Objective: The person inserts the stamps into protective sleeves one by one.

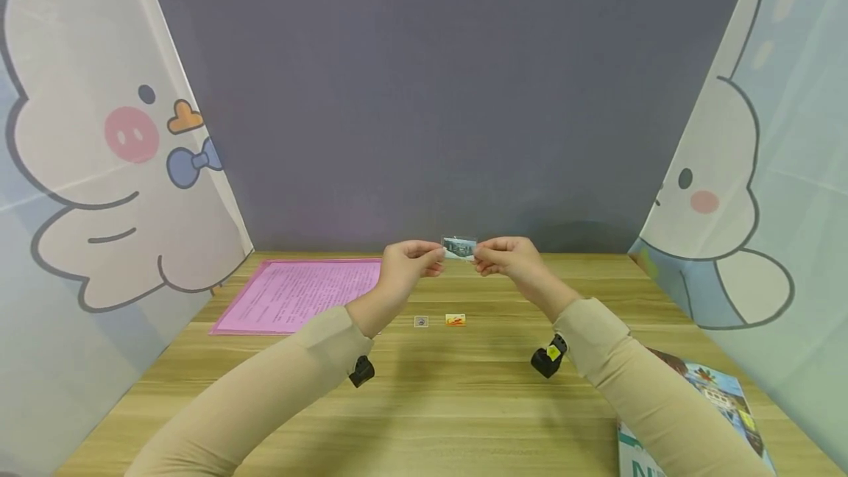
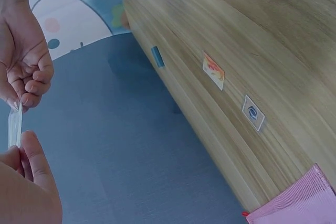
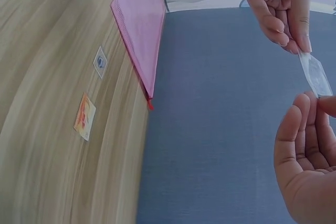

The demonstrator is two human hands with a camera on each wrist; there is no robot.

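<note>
A small stamp in a clear plastic sleeve (image 1: 459, 248), printed with a dark landscape scene, is held up above the far part of the table. My left hand (image 1: 405, 271) pinches its left edge between thumb and fingers. On the opposite edge, the thumb and fingers of my right hand (image 1: 517, 265) pinch it too. Both wrist views show the sleeve (image 2: 15, 127) nearly edge-on, stretched between the two hands. Below, flat on the wood, lie a stamp with a dark round motif (image 1: 421, 322) and an orange-yellow stamp (image 1: 455, 320).
A pink mesh-edged pouch (image 1: 298, 293) with printed text lies at the left, partly behind my left arm. At the front right, a colourful magazine (image 1: 718, 396) is partly covered by my right sleeve. Near the table's far edge sits a small blue piece (image 2: 157, 56). A grey panel (image 1: 437, 94) stands behind.
</note>
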